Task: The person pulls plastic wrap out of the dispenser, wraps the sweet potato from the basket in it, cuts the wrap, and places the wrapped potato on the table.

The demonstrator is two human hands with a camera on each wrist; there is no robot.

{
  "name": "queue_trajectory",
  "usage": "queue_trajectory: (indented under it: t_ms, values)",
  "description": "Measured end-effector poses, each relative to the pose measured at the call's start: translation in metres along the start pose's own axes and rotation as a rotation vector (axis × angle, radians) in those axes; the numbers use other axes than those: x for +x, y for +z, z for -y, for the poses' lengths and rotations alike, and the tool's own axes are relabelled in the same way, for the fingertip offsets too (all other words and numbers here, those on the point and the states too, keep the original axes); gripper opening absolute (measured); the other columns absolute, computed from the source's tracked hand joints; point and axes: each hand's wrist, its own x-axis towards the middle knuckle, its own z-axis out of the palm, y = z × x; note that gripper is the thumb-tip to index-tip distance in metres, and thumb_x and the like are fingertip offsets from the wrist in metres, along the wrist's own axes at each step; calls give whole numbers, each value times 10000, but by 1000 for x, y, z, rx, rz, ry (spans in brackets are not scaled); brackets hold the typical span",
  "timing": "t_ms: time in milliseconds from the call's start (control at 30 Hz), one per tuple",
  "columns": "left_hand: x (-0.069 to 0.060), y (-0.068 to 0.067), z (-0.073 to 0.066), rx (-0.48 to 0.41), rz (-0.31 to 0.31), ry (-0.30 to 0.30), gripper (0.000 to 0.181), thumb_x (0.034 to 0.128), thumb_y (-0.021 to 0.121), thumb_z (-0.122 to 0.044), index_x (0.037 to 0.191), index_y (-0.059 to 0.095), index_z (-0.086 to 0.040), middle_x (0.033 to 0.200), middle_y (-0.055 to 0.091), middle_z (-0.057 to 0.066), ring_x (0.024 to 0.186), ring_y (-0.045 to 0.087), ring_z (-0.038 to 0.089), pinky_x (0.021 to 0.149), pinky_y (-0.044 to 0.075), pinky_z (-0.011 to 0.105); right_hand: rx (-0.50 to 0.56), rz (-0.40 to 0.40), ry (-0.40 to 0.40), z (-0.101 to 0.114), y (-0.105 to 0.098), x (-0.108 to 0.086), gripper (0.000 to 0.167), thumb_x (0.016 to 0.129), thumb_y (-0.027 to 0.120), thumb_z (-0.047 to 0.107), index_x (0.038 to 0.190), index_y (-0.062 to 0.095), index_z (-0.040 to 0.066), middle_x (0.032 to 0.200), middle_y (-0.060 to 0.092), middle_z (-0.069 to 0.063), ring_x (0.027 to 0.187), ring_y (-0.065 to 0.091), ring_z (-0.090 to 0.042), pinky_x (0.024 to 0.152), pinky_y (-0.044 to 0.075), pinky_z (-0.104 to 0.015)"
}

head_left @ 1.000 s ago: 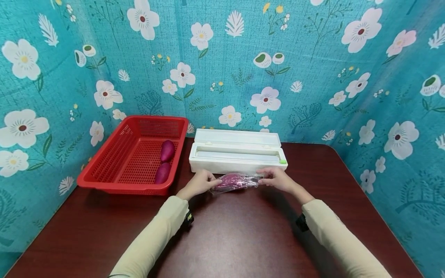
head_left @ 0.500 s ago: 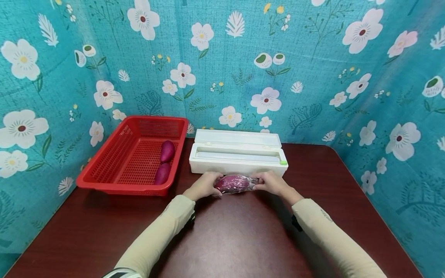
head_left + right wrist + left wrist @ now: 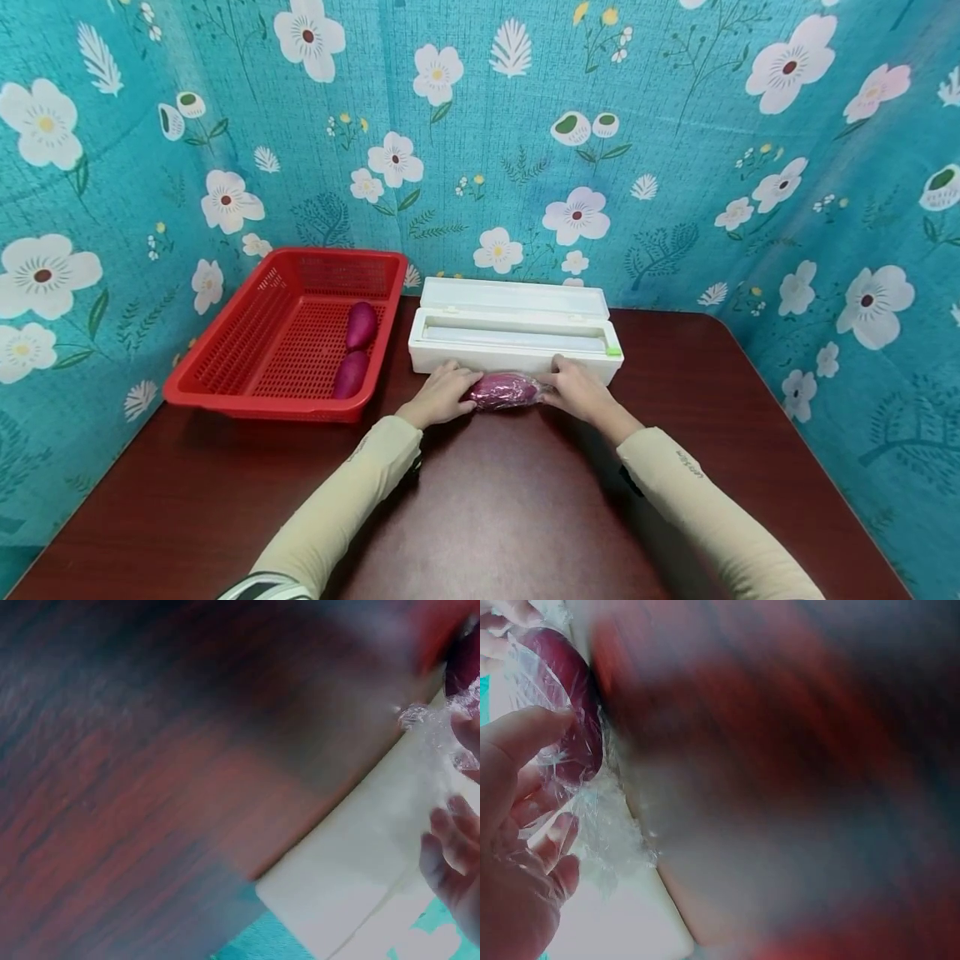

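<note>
A purple oval item in clear film (image 3: 504,391) lies between the two hands, just in front of the long white box (image 3: 480,360). The left hand (image 3: 444,395) grips its left end; in the left wrist view the thumb of the left hand (image 3: 517,780) presses on the film-covered purple item (image 3: 574,697), fingers curled beneath. The right hand (image 3: 581,392) pinches film at the right end; in the right wrist view the right hand (image 3: 457,840) has crumpled film (image 3: 435,731) at its upper fingers, with the other fingers curled.
A red basket (image 3: 262,403) stands at the left with two purple items (image 3: 362,325) along its right side. The white box's lid (image 3: 513,296) is raised, a roll (image 3: 513,337) lies inside, and a green piece (image 3: 612,351) sits at its right end. A flowered curtain hangs behind the table (image 3: 525,517).
Both hands have closed in on the purple item's ends, and the loose film at its sides has been gathered in. The right hand has moved left.
</note>
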Motion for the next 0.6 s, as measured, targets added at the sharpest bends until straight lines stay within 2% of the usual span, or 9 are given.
queue_trajectory:
  t_ms: [67, 133, 233, 300, 367, 433, 500, 533, 600]
  values:
    - [-2, -2, 0, -10, 3, -2, 479, 799, 644, -201, 1209, 527, 18, 1113, 589, 110, 955, 453, 248, 805, 358, 378, -51, -22, -5, 3, -2, 1, 331, 711, 746, 234, 994, 678, 76, 821, 515, -64, 685, 506, -181, 586, 436, -317]
    - [-3, -3, 0, -38, 23, -10, 476, 833, 612, -200, 1235, 495, 27, 1121, 585, 115, 975, 448, 249, 813, 350, 382, -23, -35, -32, 4, -4, 2, 435, 704, 745, 195, 1103, 631, 64, 924, 543, -87, 764, 522, -191, 663, 454, -334]
    - [-2, -4, 0, -111, 66, -35, 455, 885, 549, -180, 1278, 438, 23, 1124, 571, 135, 986, 462, 260, 817, 354, 401, 96, 7, -68, 4, -5, 3, 496, 737, 685, 160, 1212, 564, 83, 1079, 570, -110, 919, 529, -216, 802, 442, -380]
    - [-1, -3, 2, -161, 85, -35, 437, 909, 508, -158, 1303, 401, -3, 1044, 585, 146, 954, 501, 264, 812, 378, 410, 199, 60, -78, 4, -4, 3, 497, 763, 648, 179, 1241, 541, 97, 1140, 564, -121, 945, 530, -215, 823, 439, -391]
    - [-1, -3, 3, -236, 79, -13, 424, 916, 484, -110, 1319, 377, -32, 1025, 584, 165, 938, 540, 272, 820, 404, 419, 278, 115, -58, 5, -3, 1, 504, 784, 641, 232, 1260, 526, 110, 1169, 560, -121, 970, 534, -207, 828, 442, -393]
    - [-1, -3, 6, -330, 72, 32, 444, 906, 471, -48, 1336, 365, -74, 1048, 584, 164, 943, 559, 254, 834, 419, 409, 354, 151, -43, 5, -1, -1, 507, 805, 648, 234, 1276, 508, 109, 1153, 573, -104, 906, 543, -165, 783, 462, -355]
    - [0, 2, 13, -400, 58, 104, 495, 878, 477, 7, 1344, 388, -133, 1092, 583, 127, 962, 555, 200, 858, 418, 360, 409, 161, -44, 5, 1, -2, 501, 818, 649, 173, 1288, 493, 98, 1041, 618, -57, 779, 548, -104, 696, 477, -289]
    - [0, 2, 14, -427, 58, 121, 518, 862, 477, 36, 1339, 414, -156, 1139, 570, 106, 983, 542, 178, 872, 411, 338, 435, 155, -49, 5, 1, -3, 487, 823, 641, 123, 1285, 493, 87, 965, 629, -33, 726, 543, -85, 658, 473, -263]
    - [0, 3, 16, -445, 58, 141, 538, 831, 481, 78, 1308, 474, -172, 1121, 585, 63, 937, 530, 126, 850, 415, 296, 464, 146, -58, 5, 2, -4, 476, 829, 614, 37, 1286, 486, 70, 830, 616, 7, 629, 501, -61, 583, 446, -221]
